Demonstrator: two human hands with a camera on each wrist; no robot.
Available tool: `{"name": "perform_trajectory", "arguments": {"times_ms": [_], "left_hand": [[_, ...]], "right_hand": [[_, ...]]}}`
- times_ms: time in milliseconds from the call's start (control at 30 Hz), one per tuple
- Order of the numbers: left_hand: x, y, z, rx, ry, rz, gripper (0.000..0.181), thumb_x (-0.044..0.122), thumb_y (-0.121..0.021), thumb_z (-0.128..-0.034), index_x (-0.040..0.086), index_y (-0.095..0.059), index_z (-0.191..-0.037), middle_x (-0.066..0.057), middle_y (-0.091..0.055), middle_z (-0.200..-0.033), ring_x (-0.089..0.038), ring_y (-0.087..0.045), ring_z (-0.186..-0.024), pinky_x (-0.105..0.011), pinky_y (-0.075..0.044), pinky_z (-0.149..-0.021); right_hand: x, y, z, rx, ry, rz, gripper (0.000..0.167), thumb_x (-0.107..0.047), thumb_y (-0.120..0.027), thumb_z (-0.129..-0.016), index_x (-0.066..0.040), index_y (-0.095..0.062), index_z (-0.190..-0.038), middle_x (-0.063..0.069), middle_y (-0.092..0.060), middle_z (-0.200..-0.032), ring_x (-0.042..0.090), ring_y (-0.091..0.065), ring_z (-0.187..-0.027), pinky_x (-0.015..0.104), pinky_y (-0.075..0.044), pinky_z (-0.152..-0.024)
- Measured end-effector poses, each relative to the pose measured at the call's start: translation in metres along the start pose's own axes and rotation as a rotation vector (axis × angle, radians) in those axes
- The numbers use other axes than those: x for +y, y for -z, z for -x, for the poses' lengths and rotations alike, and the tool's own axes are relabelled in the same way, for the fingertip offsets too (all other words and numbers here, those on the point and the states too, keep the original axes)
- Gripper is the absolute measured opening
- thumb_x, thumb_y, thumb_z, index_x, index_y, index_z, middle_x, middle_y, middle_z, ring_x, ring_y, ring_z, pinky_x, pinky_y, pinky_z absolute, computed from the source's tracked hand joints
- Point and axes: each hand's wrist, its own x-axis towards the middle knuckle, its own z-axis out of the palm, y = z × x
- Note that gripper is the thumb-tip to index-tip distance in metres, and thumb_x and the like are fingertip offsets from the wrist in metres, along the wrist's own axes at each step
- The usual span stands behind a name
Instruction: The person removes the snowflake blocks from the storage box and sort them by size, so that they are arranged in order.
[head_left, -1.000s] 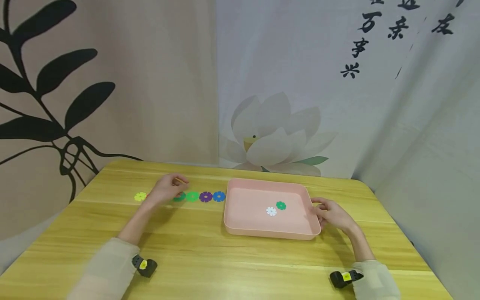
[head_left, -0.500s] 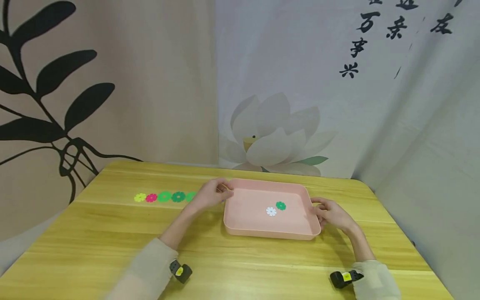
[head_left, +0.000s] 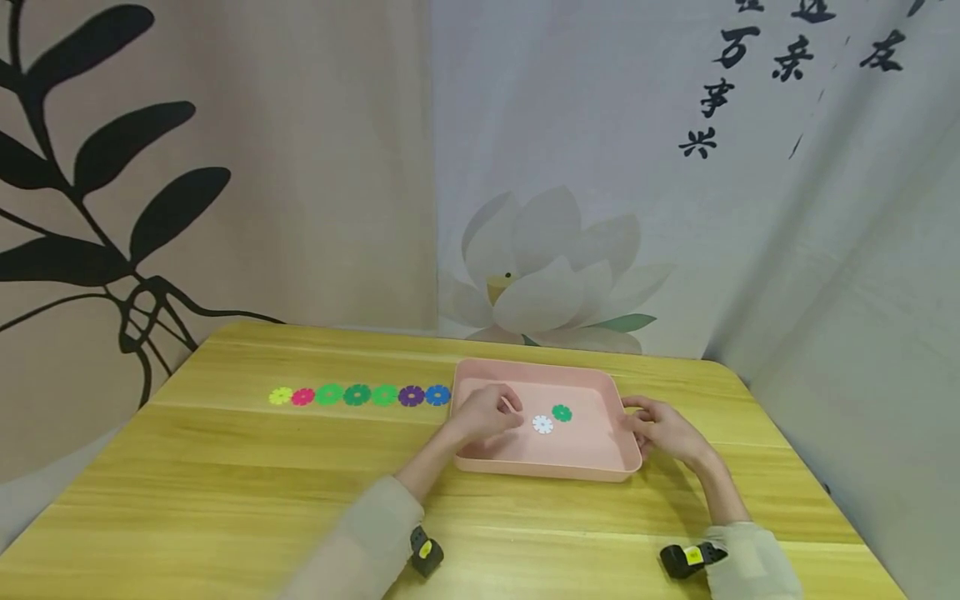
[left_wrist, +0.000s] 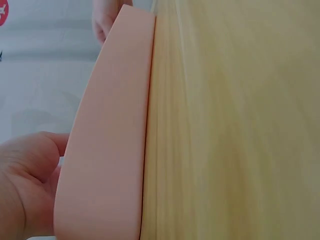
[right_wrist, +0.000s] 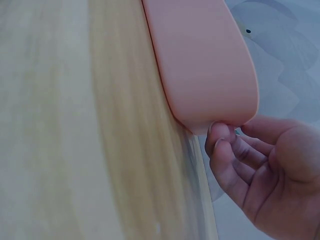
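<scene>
A shallow pink tray (head_left: 551, 473) lies on the table, holding a white flower-shaped disc (head_left: 543, 425) and a green flower-shaped disc (head_left: 562, 413). My left hand (head_left: 486, 414) hovers over the tray's left part, fingers loosely bent, its tips just left of the white disc. Nothing shows between those fingers. In the left wrist view the tray's front wall (left_wrist: 107, 130) hides the fingertips. At the tray's right end my right hand (head_left: 667, 429) grips the edge. The right wrist view has its thumb over the rim and curled fingers (right_wrist: 225, 162) against the outer wall.
Left of the tray runs a straight row of flower discs on the wooden table (head_left: 247, 492): yellow (head_left: 281, 396), pink (head_left: 303, 397), several greens (head_left: 357, 394), purple (head_left: 412, 396) and blue (head_left: 438, 395), the last beside the tray's left wall. A printed curtain (head_left: 337, 183) hangs behind.
My left hand has moved right, from above the disc row, across the tray's left wall to over its inside. The right hand and tray have stayed put.
</scene>
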Motion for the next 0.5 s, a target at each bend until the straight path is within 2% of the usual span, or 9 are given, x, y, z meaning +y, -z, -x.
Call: {"name": "perform_trajectory", "arguments": {"times_ms": [133, 267, 400, 500], "left_hand": [[0.003, -0.012, -0.007, -0.020, 0.003, 0.000, 0.013, 0.009, -0.072, -0.0927, 0.005, -0.063, -0.101, -0.004, -0.060, -0.089, -0.017, -0.053, -0.079, -0.025, -0.043, -0.063], [0.007, -0.021, -0.014, -0.040, 0.007, -0.022, 0.017, 0.006, -0.073, -0.0910, 0.004, -0.062, -0.104, -0.004, -0.061, -0.091, -0.016, -0.052, -0.073, -0.024, -0.041, -0.055], [0.011, -0.028, -0.019, -0.048, 0.040, -0.090, 0.018, 0.007, -0.072, -0.0915, 0.007, -0.063, -0.107, -0.004, -0.060, -0.092, -0.016, -0.052, -0.071, -0.024, -0.039, -0.054], [0.014, -0.031, -0.021, -0.039, 0.061, -0.164, 0.018, 0.009, -0.071, -0.0920, 0.011, -0.065, -0.108, -0.002, -0.060, -0.093, -0.017, -0.053, -0.076, -0.026, -0.041, -0.058]], "right_hand": [[0.000, -0.001, 0.000, 0.005, 0.001, 0.005, 0.052, -0.011, -0.054, -0.105, 0.016, -0.034, -0.145, 0.010, -0.059, -0.078, 0.017, -0.057, -0.061, 0.032, -0.055, -0.058], [-0.002, 0.000, 0.000, 0.003, 0.005, 0.009, 0.051, -0.010, -0.053, -0.105, 0.016, -0.034, -0.145, 0.010, -0.058, -0.078, 0.017, -0.057, -0.061, 0.033, -0.055, -0.058], [-0.002, 0.000, 0.000, 0.000, 0.004, 0.010, 0.051, -0.008, -0.053, -0.105, 0.016, -0.034, -0.145, 0.010, -0.058, -0.080, 0.017, -0.057, -0.061, 0.032, -0.055, -0.059], [-0.002, 0.000, 0.000, 0.001, -0.001, 0.010, 0.051, -0.008, -0.053, -0.105, 0.017, -0.033, -0.145, 0.010, -0.057, -0.080, 0.017, -0.057, -0.062, 0.032, -0.055, -0.059]]}}
